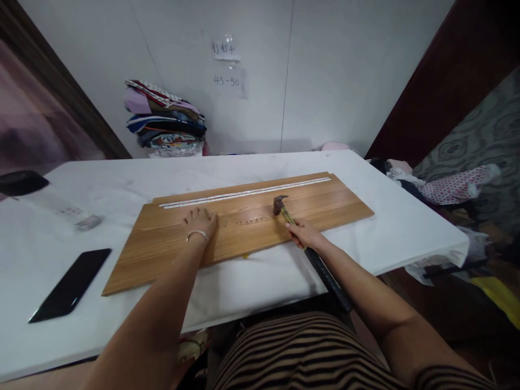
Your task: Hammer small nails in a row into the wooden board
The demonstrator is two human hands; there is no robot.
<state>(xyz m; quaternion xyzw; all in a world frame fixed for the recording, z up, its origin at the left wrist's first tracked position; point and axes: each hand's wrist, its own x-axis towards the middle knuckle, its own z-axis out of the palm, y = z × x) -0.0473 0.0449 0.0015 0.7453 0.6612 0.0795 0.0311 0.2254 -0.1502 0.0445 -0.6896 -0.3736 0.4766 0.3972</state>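
A claw hammer point(286, 215) with a yellow and black handle is gripped high on its shaft by my right hand point(304, 234). Its head rests on or just over a brown wooden board point(244, 244), at the right end of a row of several small nails point(252, 220). Whether the head touches a nail, I cannot tell. My left hand point(200, 223), wearing a bracelet, lies flat with fingers spread on the board, left of the nails. Two thin white strips with markings point(247, 193) run along the board's far side.
A black phone-like slab point(71, 284) lies on the white table point(227, 292) left of the board. Behind it is a clear bottle with a black cap point(60, 200). Folded clothes point(166, 119) are stacked against the wall, near handwritten paper notes point(227, 81).
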